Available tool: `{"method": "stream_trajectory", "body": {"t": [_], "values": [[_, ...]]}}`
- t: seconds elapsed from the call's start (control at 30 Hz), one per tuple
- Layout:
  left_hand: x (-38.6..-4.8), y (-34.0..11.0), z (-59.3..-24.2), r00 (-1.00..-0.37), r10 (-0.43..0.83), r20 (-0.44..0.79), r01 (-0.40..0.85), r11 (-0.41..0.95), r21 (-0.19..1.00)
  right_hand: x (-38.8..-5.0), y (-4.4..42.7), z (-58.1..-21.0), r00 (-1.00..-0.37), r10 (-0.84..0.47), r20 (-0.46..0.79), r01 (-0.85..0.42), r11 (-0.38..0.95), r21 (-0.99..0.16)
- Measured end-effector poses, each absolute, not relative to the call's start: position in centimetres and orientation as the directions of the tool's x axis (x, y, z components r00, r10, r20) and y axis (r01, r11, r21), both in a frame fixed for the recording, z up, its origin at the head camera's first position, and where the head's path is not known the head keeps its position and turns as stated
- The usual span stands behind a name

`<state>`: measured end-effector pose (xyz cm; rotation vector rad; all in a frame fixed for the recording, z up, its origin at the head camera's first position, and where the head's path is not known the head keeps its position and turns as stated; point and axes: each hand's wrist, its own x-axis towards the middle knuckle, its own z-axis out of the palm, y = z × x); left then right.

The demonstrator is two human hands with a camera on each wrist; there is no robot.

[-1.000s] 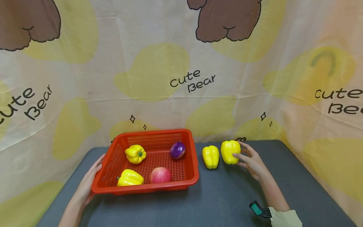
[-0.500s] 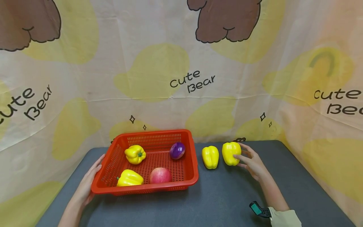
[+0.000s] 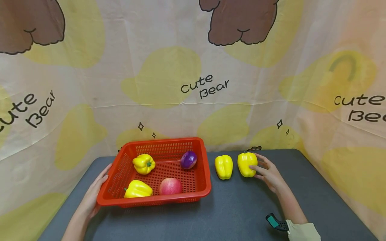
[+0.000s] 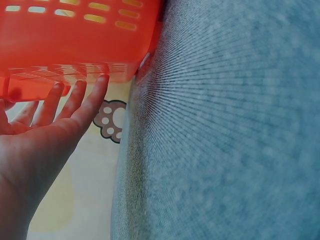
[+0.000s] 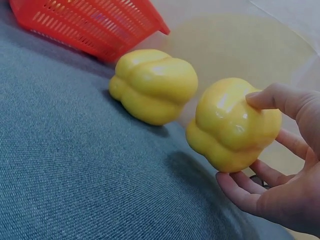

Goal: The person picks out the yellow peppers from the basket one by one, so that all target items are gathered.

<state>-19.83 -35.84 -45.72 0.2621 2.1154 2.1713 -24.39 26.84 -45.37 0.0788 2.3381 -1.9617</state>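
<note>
In the head view, my right hand (image 3: 270,176) pinches a yellow bell pepper (image 3: 247,164) between thumb and fingers. The right wrist view shows that pepper (image 5: 235,125) a little above the table, with a shadow below it. Another yellow bell pepper (image 3: 223,167) lies on the table between it and the red basket (image 3: 153,199). My left hand (image 3: 91,194) touches the basket's left outer wall with its fingers mostly straight. Inside the basket are two yellow bell peppers (image 3: 144,164), a purple eggplant-like vegetable (image 3: 189,160) and a red apple (image 3: 171,186).
The dark grey table (image 3: 229,214) ends at a patterned cloth backdrop (image 3: 169,83) behind the basket. A dark watch-like band (image 3: 276,222) with a teal face is at the right wrist, by a pale sleeve (image 3: 304,231).
The bell pepper in my right hand has shifted slightly right and down in the head view. My left hand and the basket have stayed in place.
</note>
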Motion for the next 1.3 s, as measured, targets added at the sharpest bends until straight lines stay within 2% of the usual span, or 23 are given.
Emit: {"method": "stream_trajectory", "body": {"t": [0.63,1.3], "values": [[-19.9,-35.8,-45.8,-0.981,0.184,0.063,0.057,-0.035,0.998,-24.6,27.0,-46.4,-0.992,-0.018,-0.129,0.123,0.185,-0.975],[-19.8,-35.8,-45.8,-0.981,0.177,0.075,0.070,-0.036,0.997,-24.8,27.0,-46.6,-0.994,-0.001,-0.111,0.106,0.269,-0.957]]}}
